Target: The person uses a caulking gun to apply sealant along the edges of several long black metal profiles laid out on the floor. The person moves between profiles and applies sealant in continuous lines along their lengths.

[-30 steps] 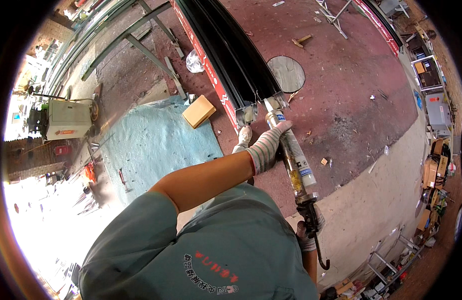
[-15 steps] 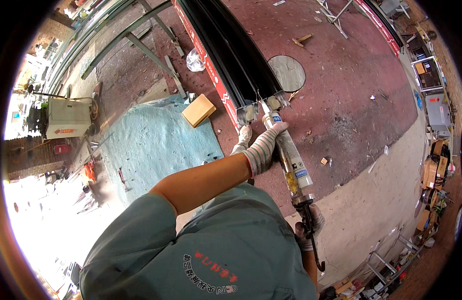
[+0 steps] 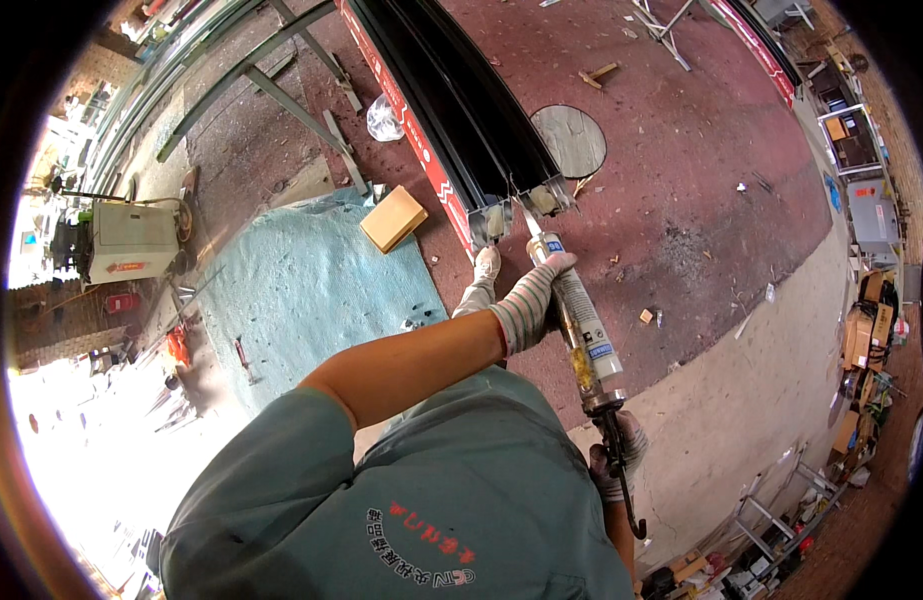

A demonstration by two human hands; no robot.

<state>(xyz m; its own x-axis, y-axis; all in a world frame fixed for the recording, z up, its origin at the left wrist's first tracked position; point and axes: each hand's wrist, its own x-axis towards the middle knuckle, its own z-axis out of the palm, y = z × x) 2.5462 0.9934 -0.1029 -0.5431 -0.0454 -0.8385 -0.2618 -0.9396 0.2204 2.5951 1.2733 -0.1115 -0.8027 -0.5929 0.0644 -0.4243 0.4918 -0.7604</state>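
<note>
Both my hands, in striped knit gloves, hold a caulking gun (image 3: 581, 370) loaded with a white sealant tube (image 3: 588, 318). My left hand (image 3: 533, 300) is wrapped round the front of the tube. Farther back, my right hand (image 3: 621, 455) grips the handle; its fingers are partly hidden behind the gun. The tapered nozzle (image 3: 527, 217) points away from me and meets the near cut end of a long black metal profile (image 3: 461, 110), at the gap between its two hollow parts. Red printed film (image 3: 406, 125) covers the profile's left side.
A small cardboard box (image 3: 393, 219) lies at the edge of a blue mat (image 3: 321, 300) on the left. Green metal racks (image 3: 281, 100) stand at the far left. A round grey disc (image 3: 569, 142) is right of the profile. A ladder (image 3: 771, 510) lies at the lower right.
The view has shifted slightly. Both hands keep their hold on the caulking gun, and the nozzle stays at the profile's end, with little visible movement.
</note>
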